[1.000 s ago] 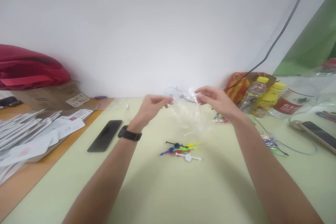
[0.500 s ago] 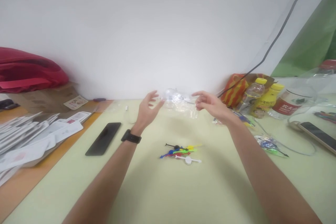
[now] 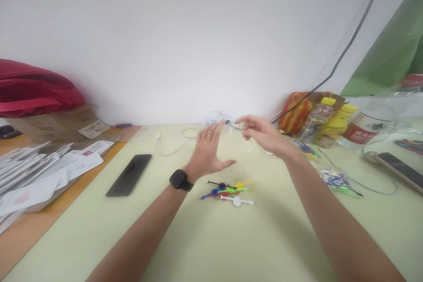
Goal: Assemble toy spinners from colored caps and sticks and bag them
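My left hand is open above the pale green tabletop, fingers stretched towards the wall and thumb out to the right. A black watch is on that wrist. My right hand hovers to its right, index finger extended and the others loosely bent, with nothing visible held. Just nearer than the left hand lies a small pile of coloured plastic arrow spinners, with a white arrow spinner at its front. Clear plastic rests by the wall beyond the hands, partly hidden by the left hand.
A black phone lies to the left, beside white packets and a cardboard box under a red bag. On the right are bottles, bagged arrow spinners, a cable and another phone.
My left hand has moved right and nearer, its fingers straightening and thumb spreading. My right hand has barely shifted. The clear plastic between the hands looks lower and is now partly covered.
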### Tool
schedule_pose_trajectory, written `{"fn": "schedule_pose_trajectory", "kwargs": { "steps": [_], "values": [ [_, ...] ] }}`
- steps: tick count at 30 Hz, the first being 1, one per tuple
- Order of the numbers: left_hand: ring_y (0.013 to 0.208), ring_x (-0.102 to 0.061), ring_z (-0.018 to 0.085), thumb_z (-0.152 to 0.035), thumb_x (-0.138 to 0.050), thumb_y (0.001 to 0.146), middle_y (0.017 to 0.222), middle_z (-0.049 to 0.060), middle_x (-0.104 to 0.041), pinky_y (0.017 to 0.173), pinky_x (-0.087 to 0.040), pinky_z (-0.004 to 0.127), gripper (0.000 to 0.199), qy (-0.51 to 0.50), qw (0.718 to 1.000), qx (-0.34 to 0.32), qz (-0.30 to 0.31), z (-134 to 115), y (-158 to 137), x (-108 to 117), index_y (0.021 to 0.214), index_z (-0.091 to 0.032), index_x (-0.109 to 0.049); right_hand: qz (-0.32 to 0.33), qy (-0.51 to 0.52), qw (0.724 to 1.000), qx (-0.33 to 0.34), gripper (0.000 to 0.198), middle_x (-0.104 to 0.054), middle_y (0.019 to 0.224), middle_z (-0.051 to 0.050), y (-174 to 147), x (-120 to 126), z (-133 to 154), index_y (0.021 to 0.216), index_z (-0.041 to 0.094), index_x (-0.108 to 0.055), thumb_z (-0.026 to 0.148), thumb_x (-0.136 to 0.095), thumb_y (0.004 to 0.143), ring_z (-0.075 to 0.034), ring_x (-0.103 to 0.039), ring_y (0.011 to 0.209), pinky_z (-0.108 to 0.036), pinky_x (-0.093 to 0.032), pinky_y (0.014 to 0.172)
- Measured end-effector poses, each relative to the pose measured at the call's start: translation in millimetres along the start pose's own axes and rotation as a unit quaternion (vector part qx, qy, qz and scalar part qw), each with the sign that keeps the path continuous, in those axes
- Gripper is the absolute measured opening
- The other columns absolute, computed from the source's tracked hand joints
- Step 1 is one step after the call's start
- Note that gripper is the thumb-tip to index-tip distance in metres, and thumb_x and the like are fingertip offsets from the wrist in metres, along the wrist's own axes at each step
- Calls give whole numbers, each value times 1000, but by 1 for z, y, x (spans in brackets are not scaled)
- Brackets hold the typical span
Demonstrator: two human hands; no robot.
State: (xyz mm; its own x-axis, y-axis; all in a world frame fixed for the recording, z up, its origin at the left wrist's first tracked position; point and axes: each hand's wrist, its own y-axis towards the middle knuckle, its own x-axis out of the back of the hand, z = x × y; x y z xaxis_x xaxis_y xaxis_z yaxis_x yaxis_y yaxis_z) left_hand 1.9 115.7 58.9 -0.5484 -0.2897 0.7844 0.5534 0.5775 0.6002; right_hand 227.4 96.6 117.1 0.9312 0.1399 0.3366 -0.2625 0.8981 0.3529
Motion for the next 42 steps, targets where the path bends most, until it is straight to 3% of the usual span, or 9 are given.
{"fn": "schedule_pose_trajectory", "kwargs": {
  "steps": [7,15,19,22,28,33,37,42],
  "values": [
    [131,-45,39,-48,-75,79,147,16,-47,110,-34,52,111,-5,999,15,36,13,-2,10,164,-25,-7,-31,-111,993,9,35,-57,72,3,0,4,-5,114,19,-68,17,-54,82,-15,-56,67,-28,-44,65],
    [122,-47,38,-48,-75,79,137,13,-53,103,-38,51,106,7,997,26,65,12,-3,13,163,-29,-13,-46,-189,981,13,31,-63,77,1,2,10,-18,111,20,-66,19,-62,80,-15,-59,68,-28,-48,65],
    [121,-47,38,-49,-74,78,138,13,-52,103,-38,51,107,19,997,23,67,13,-3,13,163,-28,-14,-118,-202,972,24,26,-68,86,-3,0,11,-8,102,20,-65,28,-73,79,-18,-63,75,-30,-51,68],
    [122,-46,39,-51,-74,77,138,14,-51,104,-37,52,107,40,997,25,58,14,-2,13,163,-26,-16,-145,-177,973,9,17,-72,88,-6,-3,8,8,93,19,-68,35,-68,87,-19,-67,79,-31,-52,71],
    [124,-43,41,-50,-73,75,138,16,-49,104,-35,55,106,54,998,26,31,15,-1,13,163,-25,-18,-67,-136,985,-79,24,-78,93,-8,-10,0,28,86,19,-72,43,-71,88,-25,-72,87,-36,-53,78],
    [125,-42,41,-48,-73,75,140,16,-47,105,-35,55,107,56,998,14,18,15,0,14,163,-24,-18,-49,4,987,-153,34,-78,102,-13,-9,1,22,101,19,-74,51,-71,90,-27,-73,96,-39,-57,86],
    [126,-42,40,-46,-72,76,140,16,-47,107,-34,55,106,50,999,8,16,12,-1,16,163,-24,-17,-5,146,974,-171,38,-77,109,-15,-6,6,13,102,18,-74,54,-68,92,-28,-73,105,-42,-58,95],
    [126,-42,40,-46,-71,76,139,15,-48,110,-32,55,105,48,999,-6,17,9,1,19,163,-23,-17,5,160,972,-174,40,-78,109,-15,-3,13,4,96,17,-77,56,-68,92,-29,-72,107,-45,-56,99]
  ]
}}
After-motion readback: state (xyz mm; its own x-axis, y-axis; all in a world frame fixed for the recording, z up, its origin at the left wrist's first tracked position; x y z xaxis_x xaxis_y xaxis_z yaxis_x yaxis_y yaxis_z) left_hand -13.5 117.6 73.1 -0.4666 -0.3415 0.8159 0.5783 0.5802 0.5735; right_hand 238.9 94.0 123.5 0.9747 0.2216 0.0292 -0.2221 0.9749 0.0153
